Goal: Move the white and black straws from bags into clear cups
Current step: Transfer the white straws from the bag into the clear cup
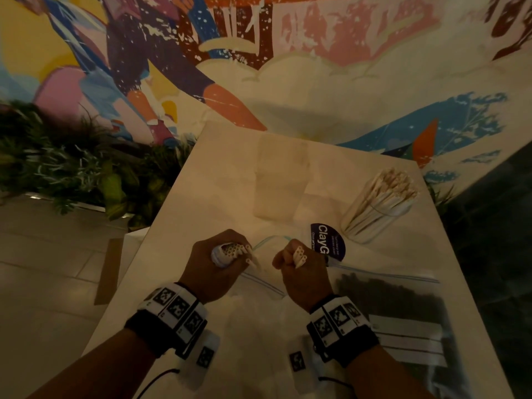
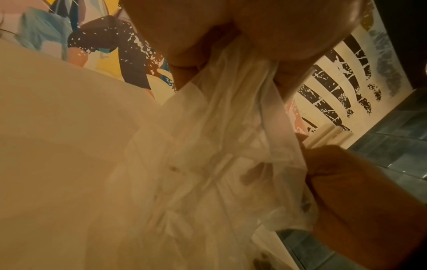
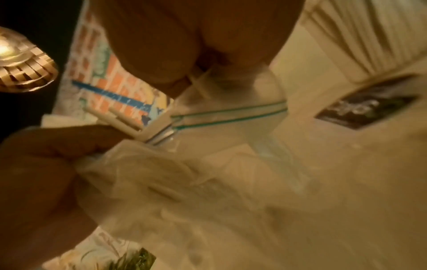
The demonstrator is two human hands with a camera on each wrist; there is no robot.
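My left hand [image 1: 214, 266] grips the bunched neck of a clear zip bag [image 1: 266, 285] with a bundle of white straws [image 1: 230, 250] standing up inside its fist. My right hand [image 1: 305, 276] holds a few white straws [image 1: 300, 256] upright, just right of the bag's mouth. In the left wrist view the bag [image 2: 231, 146] hangs crumpled below my left hand [image 2: 265, 27], with the right hand's straws [image 2: 332, 135] beside it. A clear cup [image 1: 380, 205] packed with white straws stands at the right. A second clear cup [image 1: 280, 180] stands empty farther back. A bag of black straws [image 1: 400, 306] lies flat at the near right.
A round dark sticker [image 1: 326, 241] lies on the white table [image 1: 201, 191] between my right hand and the filled cup. Plants [image 1: 72, 168] and a tiled floor lie off the table's left edge, with a painted wall behind. A lit lamp [image 3: 23, 60] shows in the right wrist view.
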